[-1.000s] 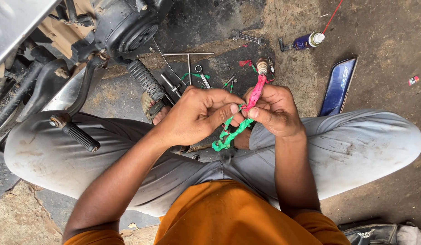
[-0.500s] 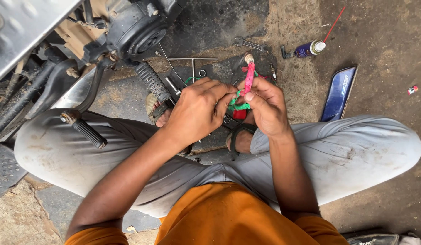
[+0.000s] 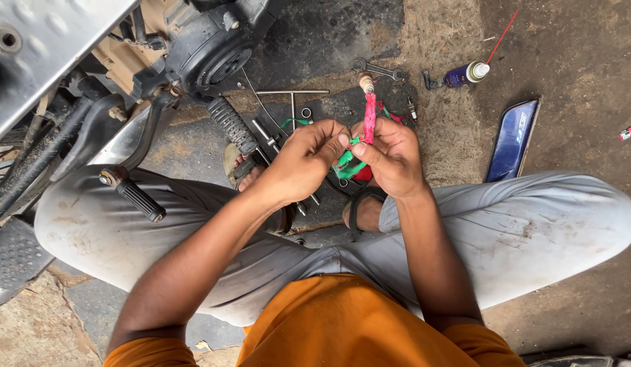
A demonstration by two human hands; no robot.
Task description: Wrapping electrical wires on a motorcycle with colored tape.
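My left hand (image 3: 303,162) and my right hand (image 3: 390,156) meet above my crossed legs. Both pinch a small part wrapped in pink tape (image 3: 369,117) with a metal tip pointing away from me. A green cord (image 3: 346,163) runs between my fingers under it; my left fingertips grip the cord and my right hand holds the wrapped part upright. A red piece shows below my right hand, partly hidden.
A motorcycle engine (image 3: 207,47) with footpeg (image 3: 135,197) and kick lever (image 3: 230,126) stands at the upper left. On the ground ahead lie a spanner (image 3: 378,68), a T-handle tool (image 3: 292,95), a spray can (image 3: 465,73) and a blue panel (image 3: 511,139).
My hands rose and moved away from me. The green cord that hung loose below them is now gathered tight between my fingers against the pink part.
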